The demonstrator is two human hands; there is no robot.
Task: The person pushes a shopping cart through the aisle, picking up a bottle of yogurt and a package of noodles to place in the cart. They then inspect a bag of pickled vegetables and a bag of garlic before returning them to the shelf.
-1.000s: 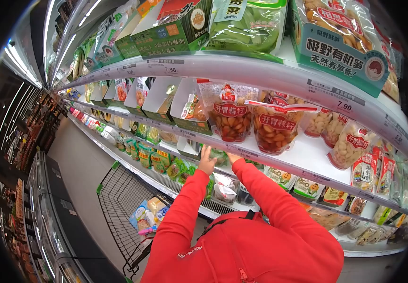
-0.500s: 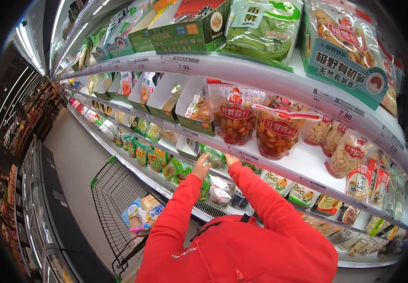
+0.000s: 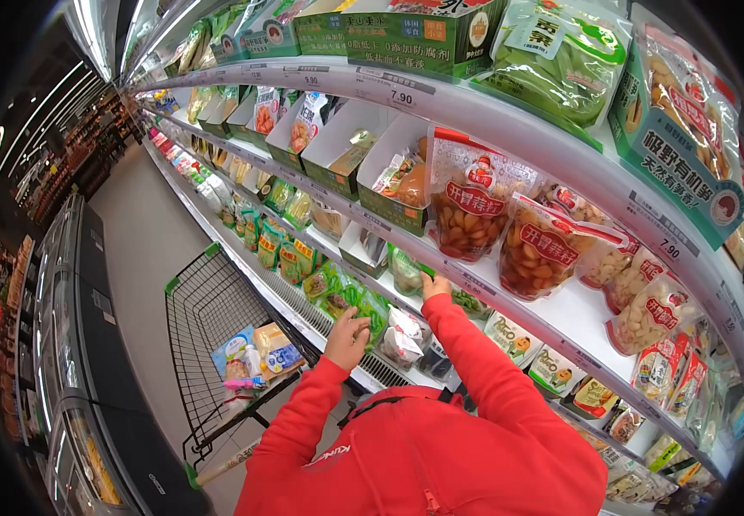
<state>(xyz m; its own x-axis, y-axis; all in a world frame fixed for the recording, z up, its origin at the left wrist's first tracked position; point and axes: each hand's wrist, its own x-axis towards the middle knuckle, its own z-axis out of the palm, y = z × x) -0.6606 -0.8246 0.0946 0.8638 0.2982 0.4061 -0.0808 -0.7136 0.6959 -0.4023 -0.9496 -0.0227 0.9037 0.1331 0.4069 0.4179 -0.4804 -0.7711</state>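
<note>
My right hand [image 3: 435,286] reaches under the price rail of the middle shelf. Its fingers are closed at the edge of a clear and green food bag [image 3: 405,273] on the lower shelf. Part of that bag is hidden by the shelf and the hand. Lower down and to the left, my left hand [image 3: 348,338] is empty, with its fingers bent and apart. It hovers in front of bright green packets [image 3: 342,297]. Wrapped white and dark packages [image 3: 404,335] lie between my two forearms.
A black wire shopping cart [image 3: 209,310] with green corners stands at the left, some packaged goods [image 3: 260,353] inside. Pouches of garlic cloves [image 3: 540,249] stand on the middle shelf, whose rail [image 3: 510,297] juts out over the lower one. A dark freezer case [image 3: 101,344] lines the aisle.
My left hand has dropped away from the green bag, down and to the left. My right hand has closed at the bag's edge. The whole view has shifted a little.
</note>
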